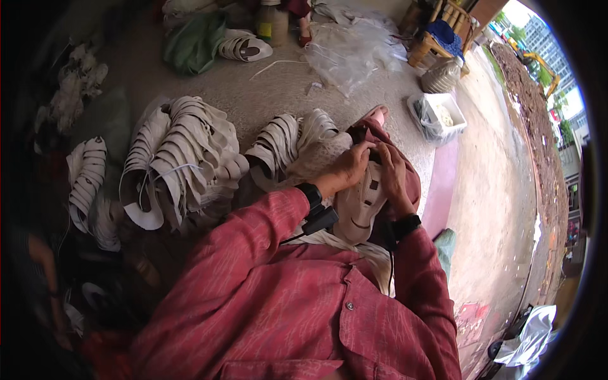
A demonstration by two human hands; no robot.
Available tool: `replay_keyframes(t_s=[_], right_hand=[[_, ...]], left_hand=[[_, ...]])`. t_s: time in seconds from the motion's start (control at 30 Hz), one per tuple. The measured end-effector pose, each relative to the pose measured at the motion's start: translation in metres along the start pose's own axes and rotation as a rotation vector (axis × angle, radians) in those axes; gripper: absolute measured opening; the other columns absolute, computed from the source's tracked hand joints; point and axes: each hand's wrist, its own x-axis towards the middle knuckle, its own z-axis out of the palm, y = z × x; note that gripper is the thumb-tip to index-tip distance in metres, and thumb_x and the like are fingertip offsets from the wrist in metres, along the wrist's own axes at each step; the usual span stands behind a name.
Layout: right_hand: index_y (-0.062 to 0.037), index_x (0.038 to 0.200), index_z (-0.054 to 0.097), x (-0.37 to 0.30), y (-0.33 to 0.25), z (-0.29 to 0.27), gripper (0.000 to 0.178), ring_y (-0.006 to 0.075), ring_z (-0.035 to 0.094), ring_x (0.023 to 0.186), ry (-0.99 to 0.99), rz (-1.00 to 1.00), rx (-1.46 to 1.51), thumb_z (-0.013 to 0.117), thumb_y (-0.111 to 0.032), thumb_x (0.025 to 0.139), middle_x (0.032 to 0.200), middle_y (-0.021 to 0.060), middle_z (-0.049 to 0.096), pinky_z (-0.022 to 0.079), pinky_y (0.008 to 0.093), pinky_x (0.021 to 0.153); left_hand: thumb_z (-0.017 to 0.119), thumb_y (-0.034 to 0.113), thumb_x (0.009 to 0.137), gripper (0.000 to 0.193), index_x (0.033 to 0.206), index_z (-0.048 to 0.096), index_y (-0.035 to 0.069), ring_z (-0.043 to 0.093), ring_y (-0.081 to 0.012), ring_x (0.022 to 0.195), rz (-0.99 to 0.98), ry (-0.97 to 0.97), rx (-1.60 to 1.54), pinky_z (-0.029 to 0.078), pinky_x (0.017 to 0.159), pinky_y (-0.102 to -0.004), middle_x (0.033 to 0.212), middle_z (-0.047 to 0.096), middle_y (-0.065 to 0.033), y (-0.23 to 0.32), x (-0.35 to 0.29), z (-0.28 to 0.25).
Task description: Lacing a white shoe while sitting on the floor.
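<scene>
Over my lap lies a beige shoe upper (356, 212) with small square cut-outs and a curved slot near its lower end. My left hand (350, 166) pinches its far end from the left, thumb and fingers pressed together. My right hand (394, 178) grips the same end from the right, with its fingertips close to the left ones. Any small item between the fingertips is too small to make out. Dark red trouser cloth and my bare foot (380, 114) show just beyond the hands. Beside my left forearm stand nested stacks of off-white shoe uppers (196, 149), one bundle tied with a pale cord.
More stacked uppers (88, 177) stand at far left, near another person's arm (43, 256). A green bag (195, 43), a jar (269, 24) and clear plastic sheeting (358, 57) lie at the back. A bagged white box (443, 117) sits at right, below a bamboo chair (434, 47).
</scene>
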Motion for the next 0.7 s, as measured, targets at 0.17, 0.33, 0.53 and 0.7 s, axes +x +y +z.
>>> replay_keyframes(t_s=[0.17, 0.33, 0.53, 0.7], right_hand=[[-0.0032, 0.116, 0.061, 0.000, -0.005, -0.002, 0.042, 0.0292, 0.061, 0.104, -0.005, -0.039, 0.002, 0.045, -0.038, 0.097, 0.109, 0.0171, 0.065, 0.043, 0.0329, 0.090], [-0.0036, 0.119, 0.060, -0.021, -0.008, -0.007, 0.045, 0.0310, 0.055, 0.115, 0.065, -0.051, -0.029, 0.044, -0.039, 0.097, 0.123, 0.0159, 0.059, 0.041, 0.0354, 0.096], [-0.0032, 0.118, 0.060, -0.073, 0.011, -0.064, 0.030, 0.0203, 0.057, 0.105, 0.095, -0.015, 0.315, 0.058, -0.019, 0.093, 0.112, 0.0108, 0.061, 0.042, 0.0271, 0.090], [-0.0042, 0.118, 0.060, -0.142, 0.044, -0.111, 0.032, 0.0136, 0.055, 0.092, 0.176, 0.074, 0.044, 0.065, -0.020, 0.090, 0.109, 0.0051, 0.057, 0.046, 0.0256, 0.076]], left_hand=[[0.040, 0.025, 0.098, 0.027, 0.116, 0.055, 0.011, 0.060, -0.0407, 0.101, 0.057, 0.076, 0.030, 0.048, 0.083, -0.0448, 0.105, 0.063, -0.0218, -0.010, 0.006, 0.008], [0.039, 0.019, 0.101, 0.031, 0.122, 0.054, 0.002, 0.054, -0.0168, 0.110, 0.079, -0.091, -0.047, 0.039, 0.098, -0.0281, 0.114, 0.060, -0.0093, -0.007, 0.001, -0.003], [0.049, 0.027, 0.098, 0.035, 0.123, 0.054, 0.003, 0.054, -0.0300, 0.112, 0.296, -0.040, 0.192, 0.040, 0.097, -0.0368, 0.118, 0.058, -0.0167, 0.021, -0.002, -0.018], [0.071, 0.039, 0.080, 0.054, 0.120, 0.057, 0.006, 0.049, -0.0330, 0.115, 0.543, -0.156, 0.444, 0.038, 0.100, -0.0418, 0.124, 0.054, -0.0134, 0.067, -0.002, -0.012]])
